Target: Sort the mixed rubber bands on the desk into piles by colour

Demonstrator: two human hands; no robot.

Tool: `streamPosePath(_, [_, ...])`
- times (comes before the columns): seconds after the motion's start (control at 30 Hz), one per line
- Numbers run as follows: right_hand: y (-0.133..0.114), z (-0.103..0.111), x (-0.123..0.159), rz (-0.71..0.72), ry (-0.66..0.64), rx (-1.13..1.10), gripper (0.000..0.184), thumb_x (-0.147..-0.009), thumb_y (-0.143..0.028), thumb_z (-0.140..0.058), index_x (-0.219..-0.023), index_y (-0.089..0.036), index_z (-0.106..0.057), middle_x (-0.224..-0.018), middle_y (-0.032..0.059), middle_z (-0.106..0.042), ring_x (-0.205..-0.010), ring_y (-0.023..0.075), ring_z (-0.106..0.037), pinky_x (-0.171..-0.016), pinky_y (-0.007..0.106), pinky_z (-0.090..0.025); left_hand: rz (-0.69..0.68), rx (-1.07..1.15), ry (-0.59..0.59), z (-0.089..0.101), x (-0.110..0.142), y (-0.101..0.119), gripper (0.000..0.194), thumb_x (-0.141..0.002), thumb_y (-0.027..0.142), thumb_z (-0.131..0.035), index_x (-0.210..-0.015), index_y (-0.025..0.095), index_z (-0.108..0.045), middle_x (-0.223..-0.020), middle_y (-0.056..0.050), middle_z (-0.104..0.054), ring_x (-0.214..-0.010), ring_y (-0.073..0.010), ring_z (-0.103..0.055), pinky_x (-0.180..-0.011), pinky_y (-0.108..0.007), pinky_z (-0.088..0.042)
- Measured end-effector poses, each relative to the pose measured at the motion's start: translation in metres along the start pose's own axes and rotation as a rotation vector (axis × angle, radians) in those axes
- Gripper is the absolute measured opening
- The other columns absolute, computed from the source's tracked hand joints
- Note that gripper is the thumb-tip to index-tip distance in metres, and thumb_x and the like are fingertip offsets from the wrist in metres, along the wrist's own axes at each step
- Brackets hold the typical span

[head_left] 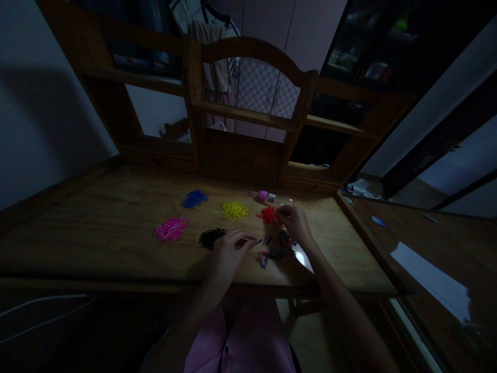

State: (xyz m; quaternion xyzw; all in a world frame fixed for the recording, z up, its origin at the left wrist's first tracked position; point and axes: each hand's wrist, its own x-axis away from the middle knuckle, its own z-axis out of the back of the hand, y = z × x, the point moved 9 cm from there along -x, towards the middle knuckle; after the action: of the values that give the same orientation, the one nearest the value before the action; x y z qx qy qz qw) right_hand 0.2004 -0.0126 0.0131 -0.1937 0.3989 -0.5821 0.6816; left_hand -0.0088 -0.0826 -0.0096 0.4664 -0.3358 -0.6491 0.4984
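My left hand [232, 247] is pinched closed beside the black pile [212, 237]. A thin dark strip [259, 241] pokes out at its fingertips, too small to name by kind. My right hand [295, 221] reaches to the edge of the red pile [267, 214], its fingertips pressed together there; what they hold is hidden. Between and below the hands lies a mixed heap of coloured strips [264, 257]. Further left are a pink pile [171, 229], a blue pile [194, 198] and a yellow pile [234, 210] of similar small thin pieces.
Behind the red pile lies a pink item with a white part [264, 196]. A wooden shelf unit [240, 150] closes off the back of the wooden table [97, 228]. To the right, white paper [430, 280] and a blue card [378, 221] rest on another surface. The room is dim.
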Motion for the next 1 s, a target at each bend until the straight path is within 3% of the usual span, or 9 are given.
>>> streamPosePath(0.13, [0.003,-0.004,-0.008,0.032,0.024,0.076,0.010,-0.076,-0.020,-0.067,-0.081,-0.016,-0.074,-0.071,0.0071,-0.072,-0.062,0.0194,-0.066,-0.055,0.026,-0.046,-0.002,-0.123,0.003,0.033,-0.015,-0.011,0.014,-0.081,0.030,-0.063,-0.085,0.022,-0.073,-0.088,-0.002,-0.072,-0.076,-0.0166,-0.069,-0.068,-0.026,-0.053])
streamPosePath(0.33, [-0.002,0.009,0.010,0.101,0.004,0.074,0.015,-0.087,-0.025,-0.058,-0.093,-0.018,-0.070,-0.086,0.0068,-0.072,-0.068,0.0166,-0.066,-0.060,0.026,-0.049,0.053,-0.542,0.087,0.133,-0.080,-0.041,0.020,-0.079,0.035,-0.063,-0.091,0.021,-0.070,-0.087,-0.003,-0.073,-0.080,-0.0205,-0.067,-0.072,-0.030,-0.050])
streamPosePath(0.43, [-0.016,0.008,0.030,0.162,-0.110,0.076,0.009,-0.085,-0.022,-0.062,-0.087,-0.020,-0.071,-0.085,0.0036,-0.070,-0.067,0.0143,-0.063,-0.061,0.024,-0.048,0.009,-0.719,0.056,0.153,-0.113,-0.051,0.016,-0.078,0.031,-0.063,-0.086,0.020,-0.070,-0.086,-0.006,-0.073,-0.081,-0.0221,-0.066,-0.074,-0.031,-0.048])
streamPosePath(0.5, [-0.029,0.000,0.047,0.223,-0.246,0.092,0.010,-0.085,-0.019,-0.063,-0.087,-0.021,-0.072,-0.085,0.0025,-0.069,-0.068,0.0133,-0.062,-0.063,0.024,-0.048,0.032,-0.771,0.018,0.155,-0.128,-0.061,0.015,-0.076,0.031,-0.064,-0.084,0.020,-0.071,-0.085,-0.006,-0.072,-0.081,-0.0233,-0.065,-0.075,-0.032,-0.047])
streamPosePath(0.6, [-0.045,-0.012,0.072,0.298,-0.407,0.130,0.018,-0.089,-0.014,-0.057,-0.094,-0.022,-0.072,-0.092,0.0037,-0.066,-0.079,0.0140,-0.062,-0.072,0.024,-0.048,0.040,-0.846,-0.021,0.143,-0.135,-0.068,0.016,-0.076,0.030,-0.063,-0.085,0.019,-0.071,-0.089,-0.007,-0.072,-0.087,-0.0246,-0.065,-0.081,-0.033,-0.047])
streamPosePath(0.7, [-0.051,-0.017,0.084,0.326,-0.446,0.167,0.024,-0.091,-0.011,-0.052,-0.100,-0.024,-0.071,-0.100,0.0049,-0.064,-0.091,0.0155,-0.061,-0.080,0.026,-0.047,-0.088,-0.849,0.031,0.116,-0.122,-0.046,0.021,-0.081,0.030,-0.058,-0.094,0.017,-0.069,-0.101,-0.010,-0.068,-0.099,-0.0267,-0.061,-0.089,-0.036,-0.045])
streamPosePath(0.77, [-0.052,-0.021,0.085,0.332,-0.466,0.186,0.025,-0.091,-0.010,-0.053,-0.102,-0.024,-0.070,-0.102,0.0050,-0.063,-0.094,0.0160,-0.060,-0.082,0.026,-0.047,-0.166,-0.741,-0.005,0.082,-0.103,-0.026,0.023,-0.085,0.031,-0.054,-0.097,0.017,-0.068,-0.105,-0.010,-0.067,-0.100,-0.0254,-0.060,-0.090,-0.036,-0.044])
streamPosePath(0.9, [-0.047,-0.028,0.080,0.299,-0.502,0.233,0.019,-0.087,-0.009,-0.058,-0.098,-0.021,-0.067,-0.100,0.0054,-0.060,-0.093,0.0173,-0.059,-0.083,0.028,-0.046,-0.251,-0.400,-0.371,-0.017,-0.057,0.008,0.016,-0.086,0.028,-0.055,-0.093,0.019,-0.066,-0.096,-0.006,-0.067,-0.092,-0.0205,-0.061,-0.084,-0.032,-0.046])
streamPosePath(1.0, [-0.045,-0.030,0.078,0.284,-0.517,0.277,0.013,-0.086,-0.008,-0.056,-0.091,-0.019,-0.062,-0.097,0.0063,-0.059,-0.089,0.0176,-0.058,-0.079,0.028,-0.046,-0.369,-0.372,-0.436,-0.063,-0.037,0.022,0.011,-0.086,0.020,-0.053,-0.093,0.019,-0.061,-0.098,-0.006,-0.063,-0.095,-0.0199,-0.056,-0.087,-0.033,-0.044])
